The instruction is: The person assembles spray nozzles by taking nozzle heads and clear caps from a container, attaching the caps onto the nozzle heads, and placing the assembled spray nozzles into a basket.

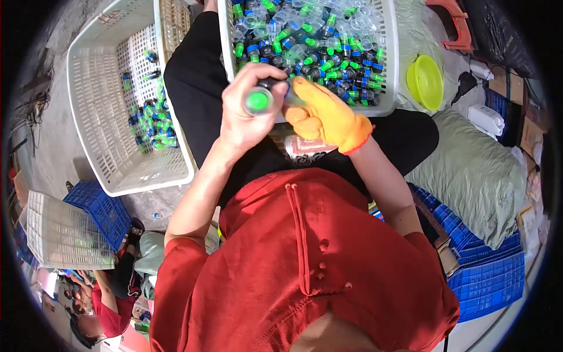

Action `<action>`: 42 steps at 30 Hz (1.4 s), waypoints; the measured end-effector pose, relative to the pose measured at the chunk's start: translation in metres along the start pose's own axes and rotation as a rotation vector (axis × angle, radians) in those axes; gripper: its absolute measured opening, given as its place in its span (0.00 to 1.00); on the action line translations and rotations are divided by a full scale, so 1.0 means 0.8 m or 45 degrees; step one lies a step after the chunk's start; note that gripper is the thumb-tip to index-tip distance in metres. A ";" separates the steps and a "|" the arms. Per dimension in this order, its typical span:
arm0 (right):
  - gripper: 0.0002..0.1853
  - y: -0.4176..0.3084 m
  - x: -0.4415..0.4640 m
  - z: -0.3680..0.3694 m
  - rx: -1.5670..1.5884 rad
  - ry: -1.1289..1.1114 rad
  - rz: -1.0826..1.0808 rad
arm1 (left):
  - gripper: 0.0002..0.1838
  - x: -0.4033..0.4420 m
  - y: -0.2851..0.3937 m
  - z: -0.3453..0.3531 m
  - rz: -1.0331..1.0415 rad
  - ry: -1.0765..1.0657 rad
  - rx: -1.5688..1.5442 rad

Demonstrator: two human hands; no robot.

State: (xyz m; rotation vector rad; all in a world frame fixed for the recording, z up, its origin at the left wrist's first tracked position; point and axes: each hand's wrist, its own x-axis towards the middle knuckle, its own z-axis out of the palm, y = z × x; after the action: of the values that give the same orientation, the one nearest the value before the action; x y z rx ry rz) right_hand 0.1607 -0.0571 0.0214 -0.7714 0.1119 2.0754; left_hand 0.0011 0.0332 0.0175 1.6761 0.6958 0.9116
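My bare left hand (237, 120) is closed around a small plastic bottle cap (258, 102) with a clear cover and a bright green centre, blurred by motion. A dark, rounded piece (271, 83) also shows between its fingers. My right hand (328, 114), in an orange glove, is held close beside it with the fingers curled. What the gloved fingers grip is blurred and partly hidden. Just beyond both hands stands a white crate (392, 58) filled with black, blue and green caps (328, 67) and clear covers (281, 17).
At the left, a white basket (94, 117) holds several green and blue caps. A yellow-green bowl (424, 82) and a stuffed pale sack (469, 170) lie at the right, near blue crates (489, 287). Another person (111, 305) in red sits at the lower left.
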 end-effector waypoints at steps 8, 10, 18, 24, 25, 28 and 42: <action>0.22 -0.014 0.029 0.014 -2.402 0.509 -1.302 | 0.10 0.013 -0.012 0.000 -0.964 0.246 -0.619; 0.23 -0.008 0.026 0.010 -2.250 0.575 -0.984 | 0.07 0.008 -0.012 0.006 -0.842 0.228 -0.401; 0.20 -0.012 0.025 0.030 -1.716 0.429 -0.826 | 0.06 -0.001 -0.008 -0.037 -0.306 0.184 -0.013; 0.18 -0.115 0.061 -0.128 -2.827 1.064 -1.068 | 0.14 -0.044 -0.124 -0.262 -0.712 0.979 0.225; 0.18 -0.124 0.065 -0.148 -2.822 1.061 -1.074 | 0.18 -0.070 -0.162 -0.295 -0.876 0.970 0.280; 0.16 -0.133 0.064 -0.175 -3.072 1.013 -0.995 | 0.24 -0.107 -0.205 -0.327 -1.547 0.674 0.435; 0.16 -0.098 -0.092 -0.163 -0.869 1.035 -0.986 | 0.12 0.073 -0.166 0.235 0.082 -0.626 1.216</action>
State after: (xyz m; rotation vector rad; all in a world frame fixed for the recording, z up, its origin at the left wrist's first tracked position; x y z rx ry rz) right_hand 0.3146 -0.1096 -0.0261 -1.7147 -0.4129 0.9507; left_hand 0.1901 0.0197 -0.1260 2.6418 0.7828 0.1325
